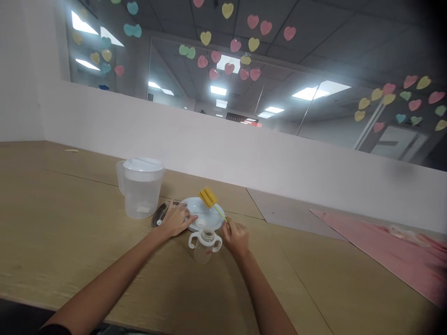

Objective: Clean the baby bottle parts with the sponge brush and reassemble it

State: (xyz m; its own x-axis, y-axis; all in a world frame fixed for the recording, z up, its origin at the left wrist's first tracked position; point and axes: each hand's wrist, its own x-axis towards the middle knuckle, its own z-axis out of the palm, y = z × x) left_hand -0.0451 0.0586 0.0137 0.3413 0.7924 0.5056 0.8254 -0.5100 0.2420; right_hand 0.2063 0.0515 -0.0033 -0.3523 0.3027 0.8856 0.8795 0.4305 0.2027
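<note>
My right hand (237, 237) is closed round the green handle of a bottle brush. The yellow sponge head of the bottle brush (208, 197) is raised over a pale bowl (219, 209). My left hand (176, 219) has its fingers spread over the left rim of the bowl and a dark round tray (155, 218) beside it; whether it presses on either I cannot tell. Small light-coloured parts lie on the tray, partly hidden by the fingers. A white piece shows in the bowl. Between my forearms a clear baby bottle (203, 249) with two white handles stands upright, its mouth uncovered.
A translucent lidded pitcher (142, 193) holding clear liquid stands left of the tray. At the right, a pink sheet (387, 251) covers part of the wooden table (87, 223), with crumpled plastic on it. A low white wall (195, 146) under a window runs behind.
</note>
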